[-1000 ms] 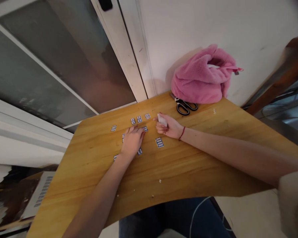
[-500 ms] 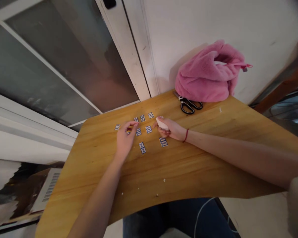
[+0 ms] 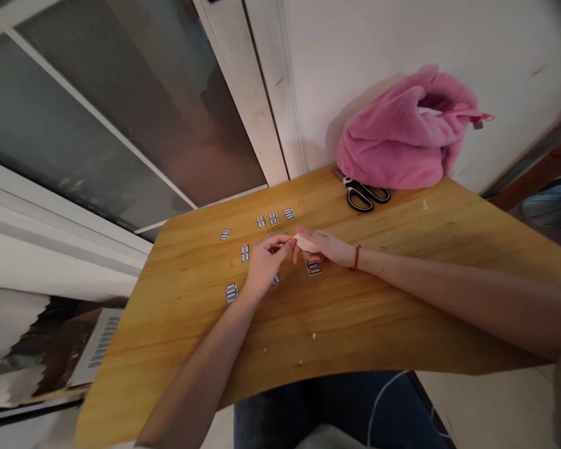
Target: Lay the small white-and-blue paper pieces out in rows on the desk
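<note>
On my feed, the right hand [image 3: 325, 244] has its fingers closed around a small white stack [image 3: 307, 243] above the wooden table [image 3: 346, 312], near blue-marked cards [image 3: 245, 252]. The left hand [image 3: 265, 260] meets its edge with thumb and forefinger nearly together; whether they pinch anything, I can't tell. I'd hold the stack lightly and separate single pieces by fingertip.
</note>
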The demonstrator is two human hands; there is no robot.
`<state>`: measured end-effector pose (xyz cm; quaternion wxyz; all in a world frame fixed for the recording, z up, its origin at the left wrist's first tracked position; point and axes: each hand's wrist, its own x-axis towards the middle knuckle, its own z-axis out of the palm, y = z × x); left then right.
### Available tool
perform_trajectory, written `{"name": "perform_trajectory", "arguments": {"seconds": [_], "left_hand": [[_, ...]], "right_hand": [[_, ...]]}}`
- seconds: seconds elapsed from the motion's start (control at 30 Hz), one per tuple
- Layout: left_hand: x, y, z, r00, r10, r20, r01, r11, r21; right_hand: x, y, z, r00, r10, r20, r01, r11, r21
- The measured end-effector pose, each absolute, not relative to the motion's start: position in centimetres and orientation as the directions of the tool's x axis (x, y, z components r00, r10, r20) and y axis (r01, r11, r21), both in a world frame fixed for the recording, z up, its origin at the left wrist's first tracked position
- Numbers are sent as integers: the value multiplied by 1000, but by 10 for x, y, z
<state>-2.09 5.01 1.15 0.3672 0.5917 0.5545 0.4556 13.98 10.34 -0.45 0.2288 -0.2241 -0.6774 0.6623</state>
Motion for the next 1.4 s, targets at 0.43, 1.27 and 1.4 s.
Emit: {"name": "perform_trajectory", "arguments": {"seconds": [0.43, 1.27, 1.4], "left_hand": [[-32, 51, 25, -147, 989, 2, -39, -8, 999], [-34, 53, 21, -29, 989, 145, 67, -143, 988], [-37, 56, 18, -25, 985, 169, 72, -167, 983]], "right_hand": [[137, 111, -9, -753, 650, -98, -92, -252, -963], [135, 107, -12, -650, 754, -93, -191, -281, -940], [134, 108, -13, -589, 804, -82, -232, -265, -936]]}}
